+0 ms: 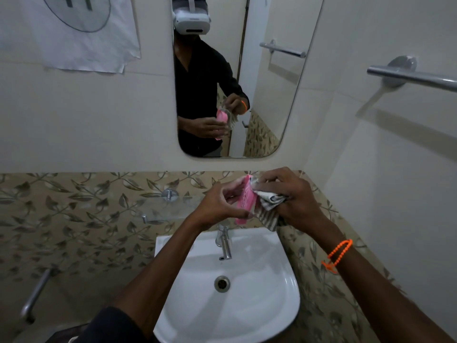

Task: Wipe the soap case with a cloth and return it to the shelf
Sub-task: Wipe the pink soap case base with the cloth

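Observation:
A pink soap case with small slots stands on edge above the sink, held in my left hand. My right hand grips a grey-and-white striped cloth and presses it against the case's right side. Part of the cloth hangs below the case. A clear glass shelf on metal brackets is fixed to the leaf-patterned tiles, just left of my left hand. The shelf looks bare.
A white sink with a chrome tap lies below my hands. A mirror hangs above and reflects me. A towel rail juts out at the right. A paper sheet is stuck on the upper left wall. A grab bar is at lower left.

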